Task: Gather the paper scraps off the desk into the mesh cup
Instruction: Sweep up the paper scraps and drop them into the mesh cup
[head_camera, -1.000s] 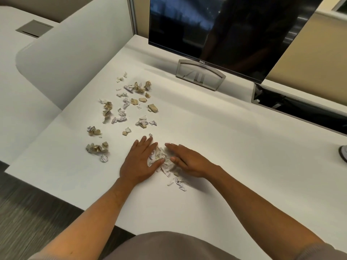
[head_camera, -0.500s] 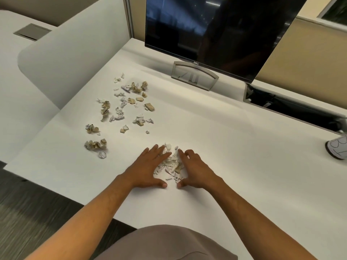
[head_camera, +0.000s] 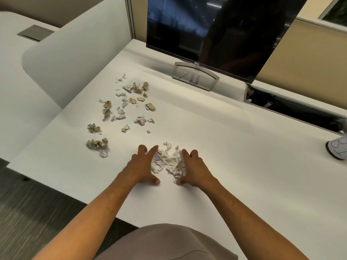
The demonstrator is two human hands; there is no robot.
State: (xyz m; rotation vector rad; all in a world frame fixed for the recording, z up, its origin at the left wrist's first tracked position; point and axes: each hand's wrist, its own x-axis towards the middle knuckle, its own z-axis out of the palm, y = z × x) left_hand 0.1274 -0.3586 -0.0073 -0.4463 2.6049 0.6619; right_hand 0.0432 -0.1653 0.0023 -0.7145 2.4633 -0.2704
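Note:
A small heap of white and tan paper scraps (head_camera: 169,161) lies on the white desk (head_camera: 234,147) near its front edge. My left hand (head_camera: 142,167) stands against the heap's left side and my right hand (head_camera: 193,167) against its right side. Fingers point forward, thumbs rest on the desk, and both hands press the heap between them. Several more crumpled scraps (head_camera: 124,109) are scattered farther back on the left, with a clump (head_camera: 97,143) nearest the left edge. No mesh cup is plainly seen.
A Dell monitor (head_camera: 221,30) on its stand (head_camera: 195,76) is at the back. A dark cable slot (head_camera: 293,107) runs along the back right. A pale dark-based object (head_camera: 338,149) is cut off at the right edge. A white divider (head_camera: 71,53) borders the left.
My hands turned from lying flat over the scraps to standing on either side of them, drawing the scraps into a tighter heap. The view shifted slightly.

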